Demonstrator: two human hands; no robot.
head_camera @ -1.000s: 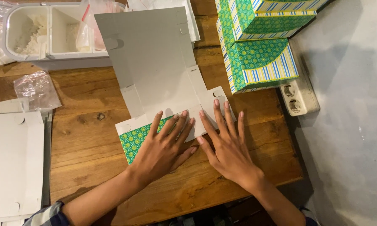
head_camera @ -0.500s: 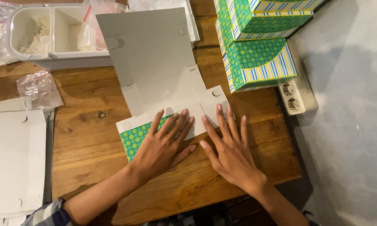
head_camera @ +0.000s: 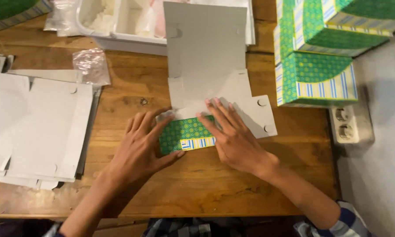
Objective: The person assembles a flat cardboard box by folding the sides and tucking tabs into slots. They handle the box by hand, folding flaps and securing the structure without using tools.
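A flat unfolded cardboard box blank point(head_camera: 206, 57) lies grey side up on the wooden table point(head_camera: 215, 188). Its near flap point(head_camera: 186, 131) is folded over, showing a green patterned face with a striped edge. My left hand point(head_camera: 142, 147) presses flat on the flap's left end, thumb along its lower edge. My right hand point(head_camera: 230, 134) presses flat on the flap's right end, fingers spread toward the fold. Neither hand grips anything.
A stack of flat grey box blanks point(head_camera: 39, 127) lies at the left. Assembled green striped boxes point(head_camera: 316, 66) are piled at the right, beside a white power strip point(head_camera: 344, 125). A white tray point(head_camera: 118, 19) and a clear plastic bag point(head_camera: 91, 66) sit at the back.
The camera view shifted right and closer. My hands moved apart along the flap, which now shows more of its green face folded over.
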